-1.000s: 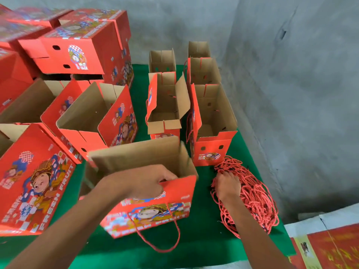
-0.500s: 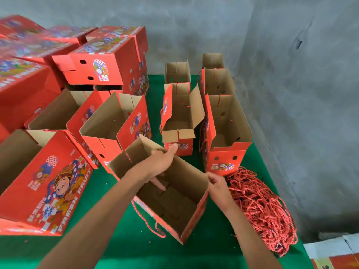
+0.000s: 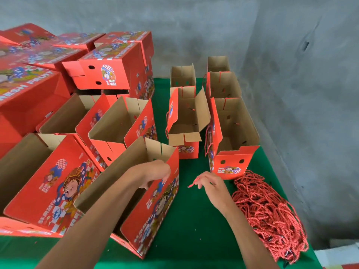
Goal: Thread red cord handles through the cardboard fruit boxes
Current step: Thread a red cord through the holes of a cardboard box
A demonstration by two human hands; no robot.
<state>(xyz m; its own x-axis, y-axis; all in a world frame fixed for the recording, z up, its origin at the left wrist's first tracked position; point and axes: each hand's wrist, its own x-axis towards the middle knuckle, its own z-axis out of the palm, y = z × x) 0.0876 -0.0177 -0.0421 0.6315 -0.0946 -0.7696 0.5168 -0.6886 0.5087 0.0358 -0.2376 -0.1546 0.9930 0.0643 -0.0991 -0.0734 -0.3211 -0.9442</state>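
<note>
Green table cover point(image 3: 194, 220) against grey wall | your left hand point(image 3: 155, 171) curls over the rim of the open fruit box point(image 3: 147, 206), front centre | your right hand point(image 3: 211, 185) pinches a red cord end point(image 3: 192, 184) just right of it | cord pile point(image 3: 270, 216) at right edge.

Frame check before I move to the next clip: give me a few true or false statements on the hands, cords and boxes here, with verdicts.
1. The right hand pinches a red cord end. True.
2. The left hand grips the near box at its top edge. True.
3. The cord pile lies inside a box. False: it lies on the green table, right of the boxes.
4. The near box is closed. False: its top is open.
</note>
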